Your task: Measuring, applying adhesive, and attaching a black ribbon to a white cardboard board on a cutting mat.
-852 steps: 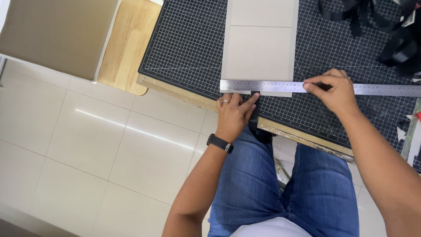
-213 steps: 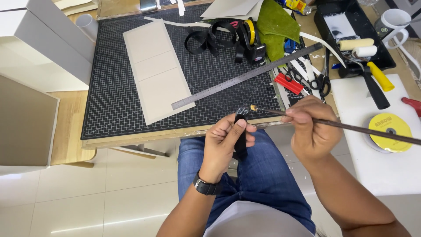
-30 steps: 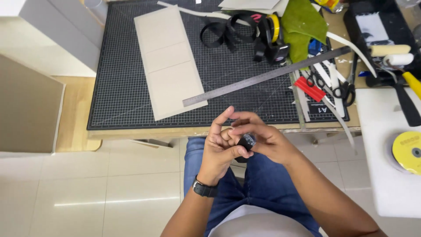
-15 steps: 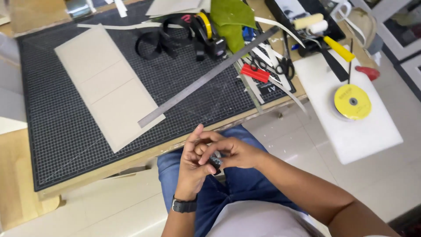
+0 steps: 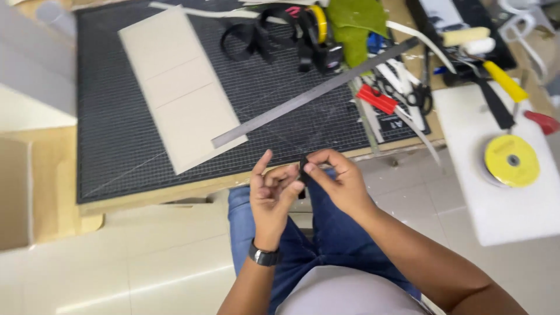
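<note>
A small black piece (image 5: 303, 166) sits between both hands, above the person's lap, just off the counter (image 5: 175, 195) edge. The right hand (image 5: 338, 184) pinches it with thumb and fingertips; the left hand (image 5: 271, 195) touches it, fingers loosely curled, forefinger raised.

— Looks like a craft workshop.
— Shown by what?
— Gridded cutting mat (image 5: 116, 146) over a wooden desk (image 5: 192, 188), card sheet (image 5: 181, 87) and long steel ruler (image 5: 315, 93) lying on it.
— More?
— Tools crowded along the far edge: scissors (image 5: 423, 96), red cutter (image 5: 376, 99), black straps (image 5: 256, 38), green scrap (image 5: 356, 26). Yellow tape roll (image 5: 512, 161) on a white side table (image 5: 501, 216). Pale tiled floor (image 5: 146, 262) below.
</note>
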